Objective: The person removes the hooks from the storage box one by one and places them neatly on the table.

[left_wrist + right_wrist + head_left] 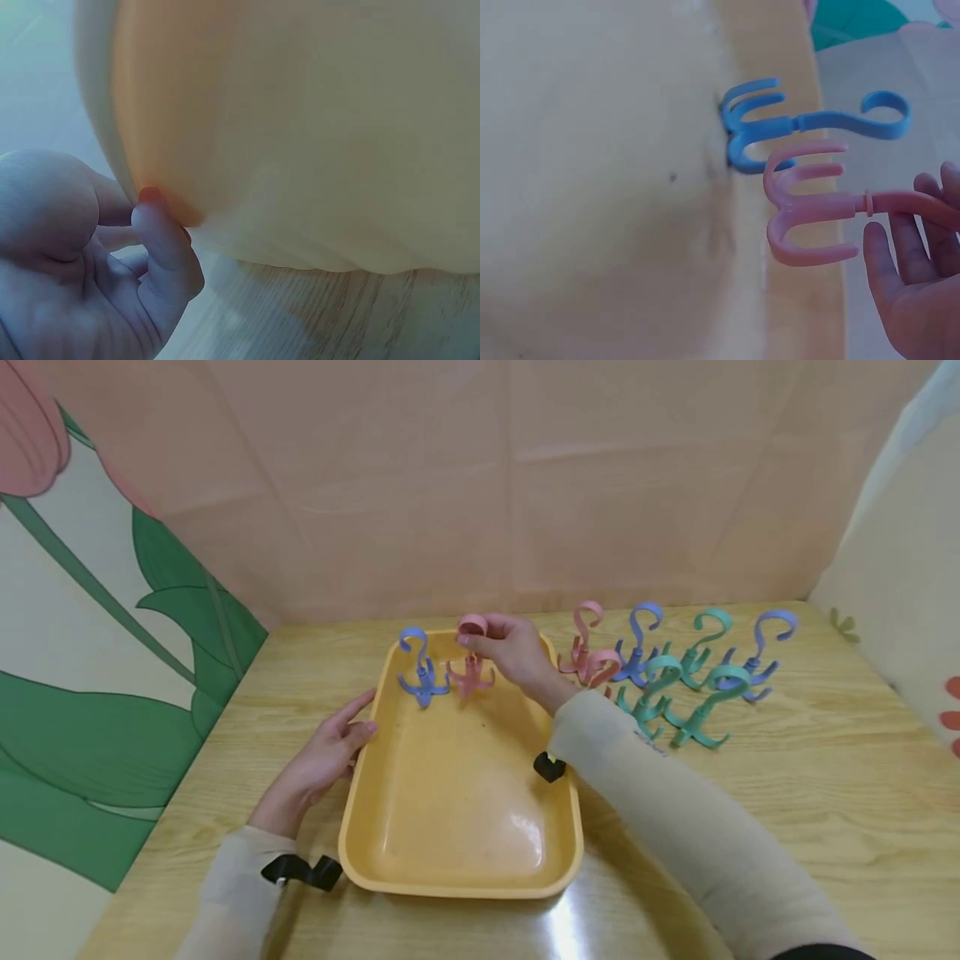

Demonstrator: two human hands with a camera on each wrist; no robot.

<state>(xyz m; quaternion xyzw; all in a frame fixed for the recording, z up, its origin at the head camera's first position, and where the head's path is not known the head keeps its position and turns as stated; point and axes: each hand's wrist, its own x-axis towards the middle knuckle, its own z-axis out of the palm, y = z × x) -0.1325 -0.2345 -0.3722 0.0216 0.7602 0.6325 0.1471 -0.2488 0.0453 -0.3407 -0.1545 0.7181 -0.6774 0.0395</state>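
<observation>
My right hand [517, 652] pinches a pink swivel hook [470, 681] by its curved top, over the far end of a yellow tray [457, 889]. In the right wrist view, the prongs of this pink hook [810, 206] hang free beside a blue hook [769, 129]. That blue hook [423, 681] stands upright inside the tray's far left part. At the tray's left rim, my left hand [326, 756] holds on with thumb and fingers. The left wrist view shows a fingertip [154, 206] pressed against the tray's outer wall [300, 150].
Right of the tray, several more hooks stand on the wooden table [810, 827]: pink [581, 652], blue [636, 652] and green [697, 718]. A pinkish sheet [510, 485] backs the table, with a painted panel [150, 635] at the left.
</observation>
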